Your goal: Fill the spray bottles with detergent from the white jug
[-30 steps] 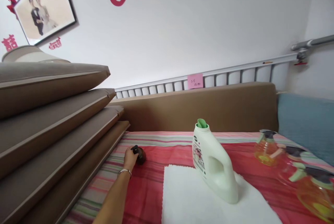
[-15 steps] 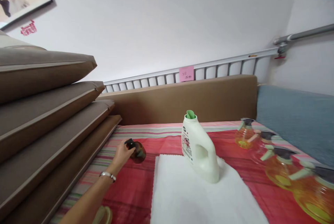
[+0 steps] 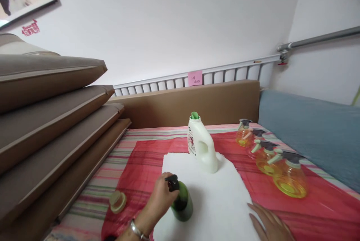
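Observation:
My left hand (image 3: pixel 162 196), with a bracelet at the wrist, has its fingers closed round the neck of a dark green bottle (image 3: pixel 182 202). The bottle has a black pump or spray head and is over the white cloth (image 3: pixel 216 203). Whether its base touches the cloth I cannot tell. At the lower right, my right hand (image 3: pixel 270 221) lies with fingers stretched out at the cloth's right edge, holding nothing visible. Behind the bottle, a pale green detergent jug (image 3: pixel 203 151) with a handle and a green spout stands upright on the cloth's far part.
Several clear spray bottles, the nearest a yellow one (image 3: pixel 291 179), stand in a row on the red cover (image 3: pixel 236 141) at right. A pale yellow lid-like piece (image 3: pixel 117 201) lies at left. Stacked cushions (image 3: pixel 56 128) rise on the left; a blue cushion (image 3: pixel 306 121) borders the right.
My left hand has carried the bottle rightward and nearer, from the red cover to over the white cloth. My right hand has come into view. The camera view has shifted.

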Demonstrator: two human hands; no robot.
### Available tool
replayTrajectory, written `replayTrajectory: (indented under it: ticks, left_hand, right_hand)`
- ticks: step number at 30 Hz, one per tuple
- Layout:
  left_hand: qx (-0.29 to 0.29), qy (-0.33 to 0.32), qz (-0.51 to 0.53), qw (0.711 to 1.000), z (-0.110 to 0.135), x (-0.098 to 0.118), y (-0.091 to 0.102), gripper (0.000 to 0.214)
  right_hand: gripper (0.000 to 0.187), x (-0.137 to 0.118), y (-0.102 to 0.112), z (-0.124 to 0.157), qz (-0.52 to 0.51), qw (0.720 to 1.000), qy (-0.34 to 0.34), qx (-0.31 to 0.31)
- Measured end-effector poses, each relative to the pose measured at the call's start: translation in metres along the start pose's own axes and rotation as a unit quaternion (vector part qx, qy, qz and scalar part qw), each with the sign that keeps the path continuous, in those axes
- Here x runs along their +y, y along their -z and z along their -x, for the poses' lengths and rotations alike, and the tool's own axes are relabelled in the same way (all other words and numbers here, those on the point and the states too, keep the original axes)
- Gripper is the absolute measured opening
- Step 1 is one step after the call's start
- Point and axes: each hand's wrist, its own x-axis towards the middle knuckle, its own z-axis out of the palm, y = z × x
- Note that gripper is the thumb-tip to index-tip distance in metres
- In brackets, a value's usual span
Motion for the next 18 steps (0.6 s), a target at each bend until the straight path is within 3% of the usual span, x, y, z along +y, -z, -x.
replayTrajectory:
  ticks: [3,6,13,18]
  left_hand:
    - [0.004,0.011,0.019,1.000,0.005,-0.006,-0.014,0.018]
    - [0.001,0.014,0.039,0.999,0.004,-0.005,-0.014,0.016]
    - [-0.003,0.017,0.104,0.994,-0.003,0.008,0.003,0.016]
    - [0.027,-0.009,0.150,0.988,-0.013,0.032,0.026,0.022]
  right_hand:
    - [0.044,-0.005,0.008,-0.004,-0.018,1.000,-0.014,-0.012]
    - [0.042,-0.003,0.013,-0.008,-0.034,0.999,-0.006,-0.019]
    - [0.043,0.004,0.021,-0.008,-0.048,0.999,-0.010,0.019]
    - [0.045,-0.013,0.032,-0.005,-0.066,0.997,-0.003,0.035]
